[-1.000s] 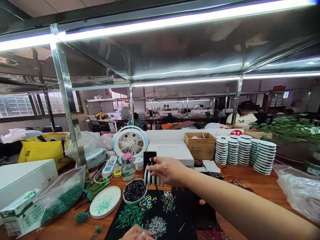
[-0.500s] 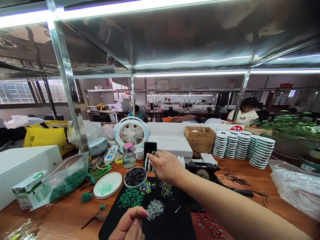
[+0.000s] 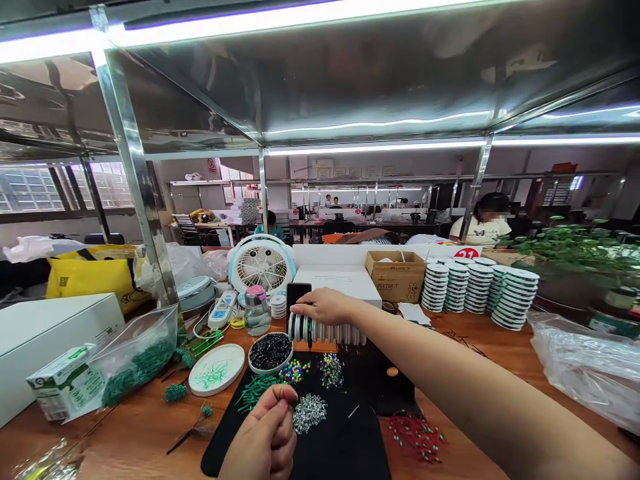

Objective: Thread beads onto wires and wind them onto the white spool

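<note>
My left hand (image 3: 267, 430) is closed in a pinch above the black mat (image 3: 345, 443); whatever lies between thumb and forefinger is too fine to name. Reaching forward, my right hand (image 3: 327, 307) has its fingers together at the top of a row of white spools (image 3: 327, 333), touching the left end; what they grip is hidden. Small clear and silvery pieces (image 3: 310, 413) lie beside my left hand. Behind them are multicoloured beads (image 3: 331, 370), more coloured beads (image 3: 294, 371), green tube-like pieces (image 3: 257, 390) and a white dish (image 3: 271, 369) of black pieces.
A white plate (image 3: 217, 371) holds thin green pieces. Behind stand a bottle (image 3: 257, 313), a fan (image 3: 262, 267) and a cardboard box (image 3: 395, 277). Stacked spools (image 3: 515, 300) rise at the right. Red cords with green bits (image 3: 415, 437) lie near my right forearm. A metal post (image 3: 133, 167) stands left.
My left hand has moved up slightly and its fingers are curled more tightly. My right hand has lifted a little at the spools, and more of their row shows. The view has shifted slightly.
</note>
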